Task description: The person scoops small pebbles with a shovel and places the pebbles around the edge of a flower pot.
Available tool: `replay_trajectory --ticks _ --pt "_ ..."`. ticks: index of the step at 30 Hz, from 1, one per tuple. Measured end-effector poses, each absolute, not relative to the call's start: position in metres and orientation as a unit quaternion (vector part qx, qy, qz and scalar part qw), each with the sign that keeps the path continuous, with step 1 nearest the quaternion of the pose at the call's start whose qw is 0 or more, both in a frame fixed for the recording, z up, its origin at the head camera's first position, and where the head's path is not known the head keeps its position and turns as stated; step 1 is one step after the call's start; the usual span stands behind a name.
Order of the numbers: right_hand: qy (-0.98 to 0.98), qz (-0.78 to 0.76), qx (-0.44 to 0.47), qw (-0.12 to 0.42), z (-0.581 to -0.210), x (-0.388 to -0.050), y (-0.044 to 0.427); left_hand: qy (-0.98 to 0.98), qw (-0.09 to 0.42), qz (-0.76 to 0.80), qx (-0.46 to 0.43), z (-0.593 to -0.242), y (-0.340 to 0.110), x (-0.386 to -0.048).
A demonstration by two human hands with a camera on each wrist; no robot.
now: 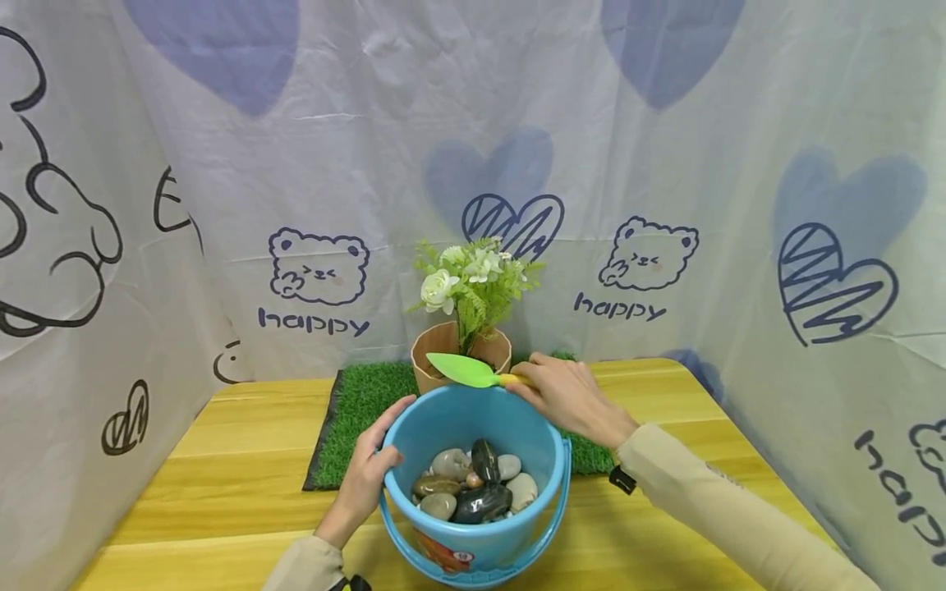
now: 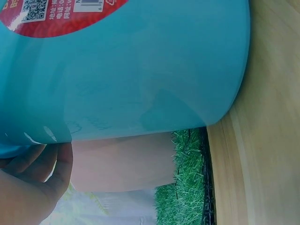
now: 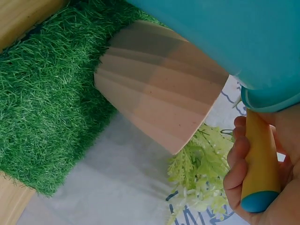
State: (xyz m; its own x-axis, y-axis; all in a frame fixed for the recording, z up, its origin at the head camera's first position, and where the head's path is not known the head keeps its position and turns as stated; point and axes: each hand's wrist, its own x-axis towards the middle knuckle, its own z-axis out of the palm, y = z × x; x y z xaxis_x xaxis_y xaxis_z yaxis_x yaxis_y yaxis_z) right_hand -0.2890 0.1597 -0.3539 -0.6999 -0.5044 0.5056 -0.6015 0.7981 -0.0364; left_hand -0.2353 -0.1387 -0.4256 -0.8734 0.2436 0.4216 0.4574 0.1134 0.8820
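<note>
A blue bucket [image 1: 473, 533] holding smooth stones [image 1: 480, 501] in grey, brown and black stands at the front of the table. My left hand [image 1: 367, 466] grips its rim on the left side, thumb over the edge. In my right hand [image 1: 565, 396] is a toy trowel with a green blade [image 1: 461, 369] and a yellow handle [image 3: 260, 159]; the fingers wrap the handle. The blade lies level above the bucket's far rim, in front of the flower pot [image 1: 424, 349]. White flowers with green leaves [image 1: 476, 287] rise from that pot.
Beneath the pot lies a green artificial grass mat [image 1: 355, 427] on the wooden table [image 1: 236, 460]. The bucket's handle [image 1: 565, 492] hangs down at its front. A white cloth [image 1: 414, 98] with hearts and bear drawings surrounds the back and sides.
</note>
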Motion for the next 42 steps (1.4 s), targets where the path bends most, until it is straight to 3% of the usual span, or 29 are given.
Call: replay_trajectory --ticks 20,42 --pt "-0.879 0.105 0.351 0.306 -0.3638 -0.2841 0.1605 -0.747 0.084 -0.614 -0.239 -0.4265 -0.1382 -0.2331" --pt "-0.867 0.095 0.366 0.323 -0.3618 -0.2842 0.1605 -0.75 0.083 -0.611 -0.24 -0.4254 -0.1401 -0.2339"
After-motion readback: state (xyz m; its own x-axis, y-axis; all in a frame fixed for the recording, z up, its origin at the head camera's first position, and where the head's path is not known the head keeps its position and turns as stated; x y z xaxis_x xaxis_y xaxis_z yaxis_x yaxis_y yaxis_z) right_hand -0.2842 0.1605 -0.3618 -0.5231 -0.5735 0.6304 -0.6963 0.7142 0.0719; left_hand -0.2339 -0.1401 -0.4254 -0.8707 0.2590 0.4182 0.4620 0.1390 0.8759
